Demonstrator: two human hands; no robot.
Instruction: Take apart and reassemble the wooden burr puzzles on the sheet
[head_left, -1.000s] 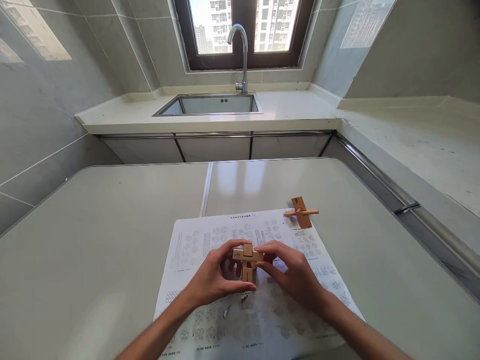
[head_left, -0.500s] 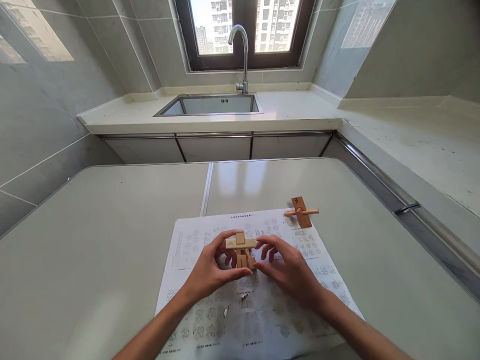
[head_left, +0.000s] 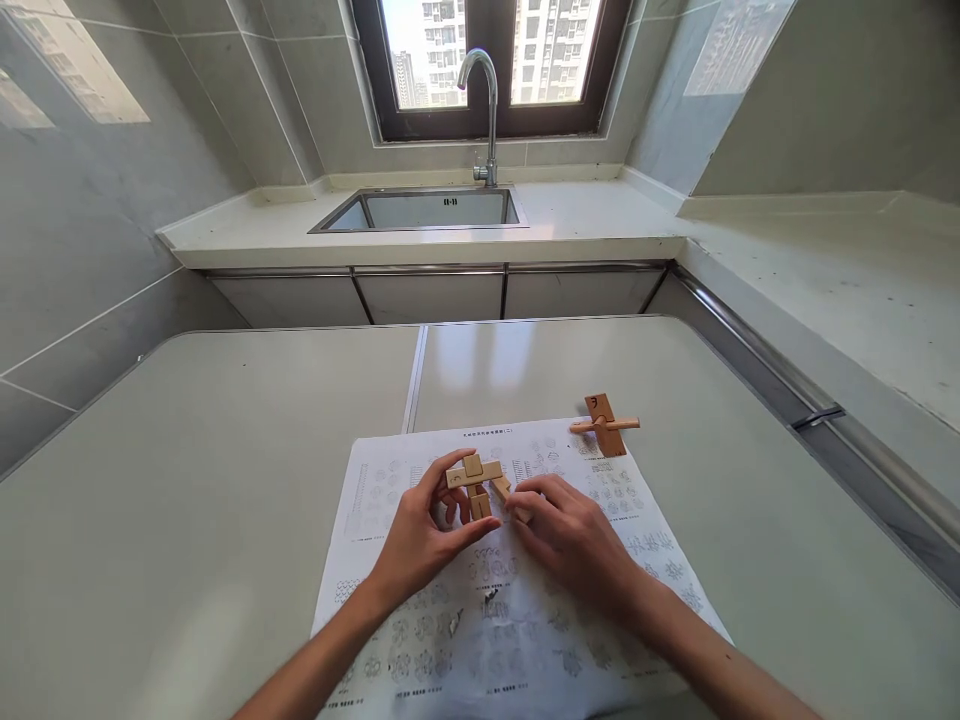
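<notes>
Several interlocked wooden puzzle pieces (head_left: 474,474) form a small cross-shaped block above the printed sheet. My left hand (head_left: 420,520) grips this block from the left, its thumb underneath and fingers at the back. My right hand (head_left: 566,520) is closed on a notched wooden puzzle piece (head_left: 501,487), which slants at the block's right side. Whether that piece still touches the block I cannot tell. The printed sheet (head_left: 420,610) with rows of small diagrams lies under both hands; its surface is torn in places.
A brown wooden plate with a rod through it (head_left: 604,426) rests on the sheet's far right corner. The pale table (head_left: 225,450) reaches to a counter with a sink (head_left: 420,208) and tap (head_left: 490,120). A metal-edged counter (head_left: 757,350) runs along the right.
My right hand has closed on the notched piece and angled it outward from the block's right side. The block has tilted and shifted slightly left in my left hand.
</notes>
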